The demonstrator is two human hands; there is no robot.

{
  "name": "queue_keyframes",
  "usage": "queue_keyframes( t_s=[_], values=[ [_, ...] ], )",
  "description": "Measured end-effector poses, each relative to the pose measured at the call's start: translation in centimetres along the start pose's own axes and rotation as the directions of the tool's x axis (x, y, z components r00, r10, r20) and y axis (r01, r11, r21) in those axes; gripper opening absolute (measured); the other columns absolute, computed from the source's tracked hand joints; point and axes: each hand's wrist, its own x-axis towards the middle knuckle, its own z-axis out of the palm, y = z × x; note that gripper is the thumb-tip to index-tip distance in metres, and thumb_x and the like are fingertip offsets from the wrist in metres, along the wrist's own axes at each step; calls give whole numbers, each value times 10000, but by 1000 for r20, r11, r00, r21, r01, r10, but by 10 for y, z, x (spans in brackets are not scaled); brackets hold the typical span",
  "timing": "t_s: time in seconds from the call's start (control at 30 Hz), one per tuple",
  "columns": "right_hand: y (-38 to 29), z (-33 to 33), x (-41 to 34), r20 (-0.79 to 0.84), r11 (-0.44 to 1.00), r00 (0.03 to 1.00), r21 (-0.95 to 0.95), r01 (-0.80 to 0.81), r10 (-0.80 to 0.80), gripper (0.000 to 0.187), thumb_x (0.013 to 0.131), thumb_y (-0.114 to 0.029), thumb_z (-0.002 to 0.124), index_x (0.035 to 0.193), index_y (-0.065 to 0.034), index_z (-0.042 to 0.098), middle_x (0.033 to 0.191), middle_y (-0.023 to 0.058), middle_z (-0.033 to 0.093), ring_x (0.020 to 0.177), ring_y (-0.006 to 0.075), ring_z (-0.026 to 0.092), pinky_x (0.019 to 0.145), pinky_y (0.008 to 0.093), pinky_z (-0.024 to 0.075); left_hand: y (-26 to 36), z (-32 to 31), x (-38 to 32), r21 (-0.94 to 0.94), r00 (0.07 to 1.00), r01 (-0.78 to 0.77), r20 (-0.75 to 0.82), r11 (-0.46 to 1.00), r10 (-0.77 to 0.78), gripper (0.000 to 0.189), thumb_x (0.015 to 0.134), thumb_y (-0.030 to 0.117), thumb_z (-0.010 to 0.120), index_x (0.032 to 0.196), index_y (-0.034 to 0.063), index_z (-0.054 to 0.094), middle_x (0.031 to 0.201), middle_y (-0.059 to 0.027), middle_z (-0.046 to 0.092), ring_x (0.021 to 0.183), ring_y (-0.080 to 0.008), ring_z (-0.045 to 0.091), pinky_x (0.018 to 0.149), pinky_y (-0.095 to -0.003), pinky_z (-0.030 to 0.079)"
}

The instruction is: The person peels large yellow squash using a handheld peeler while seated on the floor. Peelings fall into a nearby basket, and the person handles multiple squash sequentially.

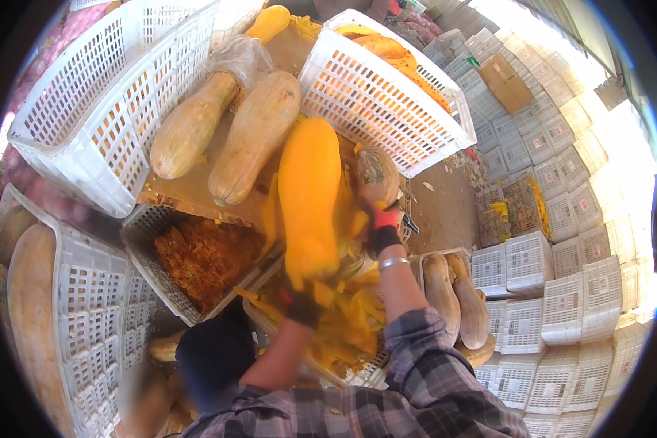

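Observation:
A peeled orange squash (310,191) stretches lengthwise in front of me above a crate of peelings. My left hand (305,307), in a dark glove, grips its near end. My right hand (384,227), in a red and black glove, is closed beside an unpeeled squash (377,174); motion blur hides what its fingers hold. Yellow peelings (350,323) fill much of the white crate beneath my arms. Two unpeeled squashes, a left one (196,126) and a longer one (256,137), rest on the brown board (167,189).
A white crate (383,98) of orange squash stands ahead; another crate (109,104) is at left. Reddish pulp (202,257) fills a lower crate. Unpeeled squashes (471,306) lie right. A person in a dark cap (216,356) is close at left. Stacked crates (575,306) line the right.

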Motion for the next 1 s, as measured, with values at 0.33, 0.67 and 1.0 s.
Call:
queue_keyframes(
  t_s=[0.33,0.67,1.0],
  values=[
    [-66,-28,-82,704,598,675,644,-478,-220,583,1048,-432,467,1457,-19,516,1388,210,620,1195,349,657,910,503,589,4,6,-3,123,998,-62,-17,991,64,490,952,274,736,1338,39,544,1277,-99,611,1109,-225,646,857,-402,593],
    [-155,141,-113,879,515,302,463,-721,-368,623,1000,-459,575,1485,-81,474,1405,163,572,1247,333,570,1025,486,506,-8,-27,-10,475,993,-61,-62,878,102,496,986,285,674,1389,47,510,1334,-106,584,1181,-251,604,938,-431,542],
    [-251,294,57,407,600,442,510,616,-800,271,907,-152,700,1160,-56,673,1103,119,711,1028,308,689,936,428,559,-11,-42,-12,607,991,-40,-75,793,107,504,1021,296,612,1440,54,476,1390,-112,556,1253,-277,562,1018,-461,490]
  ],
)
